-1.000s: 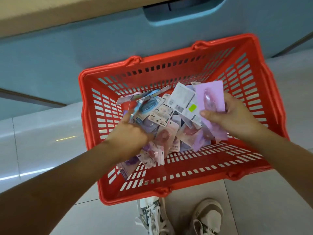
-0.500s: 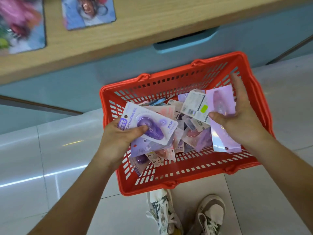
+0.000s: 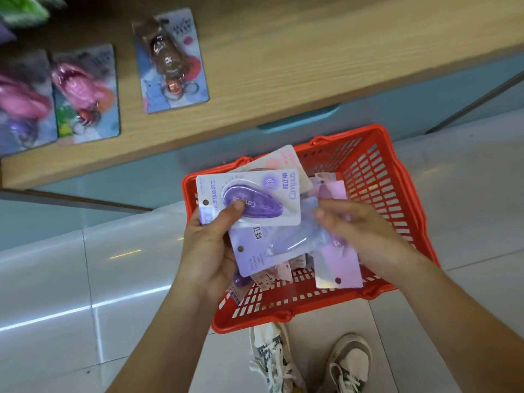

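Note:
A red plastic basket stands on the floor with several carded stationery packs in it. My left hand grips a stack of correction tape packs above the basket. Its thumb presses the purple blister of the top pack, and a lilac pack fans out below it. My right hand holds pink-lilac packs just to the right, its fingers blurred and touching the lilac pack.
A wooden shelf runs across the top with carded keychain packs lying on it. Below it is a blue cabinet front. The floor is glossy white tile. My shoes stand just behind the basket.
Both hands have risen out of the basket with their packs and come together. The view has tilted up, showing more of the shelf and its keychain packs.

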### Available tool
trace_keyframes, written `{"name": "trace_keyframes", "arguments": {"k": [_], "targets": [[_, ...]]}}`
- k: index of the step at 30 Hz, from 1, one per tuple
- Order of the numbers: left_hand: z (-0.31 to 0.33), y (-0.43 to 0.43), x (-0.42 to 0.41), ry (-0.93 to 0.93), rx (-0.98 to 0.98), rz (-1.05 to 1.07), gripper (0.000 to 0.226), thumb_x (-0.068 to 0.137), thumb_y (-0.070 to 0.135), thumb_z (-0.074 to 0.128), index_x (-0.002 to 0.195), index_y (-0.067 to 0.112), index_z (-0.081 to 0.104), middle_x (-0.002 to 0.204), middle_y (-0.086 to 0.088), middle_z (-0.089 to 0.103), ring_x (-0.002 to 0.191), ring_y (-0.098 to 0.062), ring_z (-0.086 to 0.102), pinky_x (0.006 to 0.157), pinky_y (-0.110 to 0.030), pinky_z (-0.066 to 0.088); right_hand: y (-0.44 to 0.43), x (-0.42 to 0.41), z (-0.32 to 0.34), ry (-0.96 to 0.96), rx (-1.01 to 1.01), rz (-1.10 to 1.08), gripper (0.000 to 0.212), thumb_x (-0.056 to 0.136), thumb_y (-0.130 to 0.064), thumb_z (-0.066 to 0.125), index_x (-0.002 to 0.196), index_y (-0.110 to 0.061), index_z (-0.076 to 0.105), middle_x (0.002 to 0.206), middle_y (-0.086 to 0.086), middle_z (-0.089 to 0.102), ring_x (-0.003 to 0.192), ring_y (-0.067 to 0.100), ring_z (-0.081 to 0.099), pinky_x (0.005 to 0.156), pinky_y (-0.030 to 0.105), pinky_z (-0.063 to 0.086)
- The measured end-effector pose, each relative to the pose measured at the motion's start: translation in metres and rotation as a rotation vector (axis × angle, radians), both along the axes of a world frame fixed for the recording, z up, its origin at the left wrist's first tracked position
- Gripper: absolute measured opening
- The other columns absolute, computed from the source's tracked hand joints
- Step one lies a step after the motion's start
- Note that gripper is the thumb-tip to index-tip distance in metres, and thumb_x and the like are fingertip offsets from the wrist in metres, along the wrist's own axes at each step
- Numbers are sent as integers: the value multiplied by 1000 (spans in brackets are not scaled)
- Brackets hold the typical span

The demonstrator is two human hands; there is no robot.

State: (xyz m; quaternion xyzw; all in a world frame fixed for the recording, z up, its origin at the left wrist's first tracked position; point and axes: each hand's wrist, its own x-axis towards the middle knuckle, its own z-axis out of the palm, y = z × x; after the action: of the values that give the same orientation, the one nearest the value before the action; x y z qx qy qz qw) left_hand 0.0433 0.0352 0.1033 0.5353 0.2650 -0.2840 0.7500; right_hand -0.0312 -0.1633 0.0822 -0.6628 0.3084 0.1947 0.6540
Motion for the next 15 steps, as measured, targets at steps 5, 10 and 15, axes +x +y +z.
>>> {"name": "trace_keyframes", "arguments": {"k": [5,10,15], "targets": [[14,-14,3,-9,73,63,51,69,15,73,118,6,64,111,-17,71,92,-30,69,79,-45,59,0,-10,8,-55,107,-80,43,56,-25,83,98,-18,77,99,-3,77,94,17,73,84,34,59],[35,1,23,-143,143,111,19,82,4,69,98,13,64,89,-8,76,77,-23,74,70,-36,61,-26,-32,22,-46,145,-303,39,62,-13,77,101,-10,74,99,4,77,89,18,73,67,23,58],[75,17,30,-297,295,-102,34,62,9,76,95,10,66,84,-6,76,74,-21,74,64,-32,61,-42,-38,68,-119,325,-529,53,62,-18,74,112,-3,69,107,13,74,84,17,72,67,24,57]]}}
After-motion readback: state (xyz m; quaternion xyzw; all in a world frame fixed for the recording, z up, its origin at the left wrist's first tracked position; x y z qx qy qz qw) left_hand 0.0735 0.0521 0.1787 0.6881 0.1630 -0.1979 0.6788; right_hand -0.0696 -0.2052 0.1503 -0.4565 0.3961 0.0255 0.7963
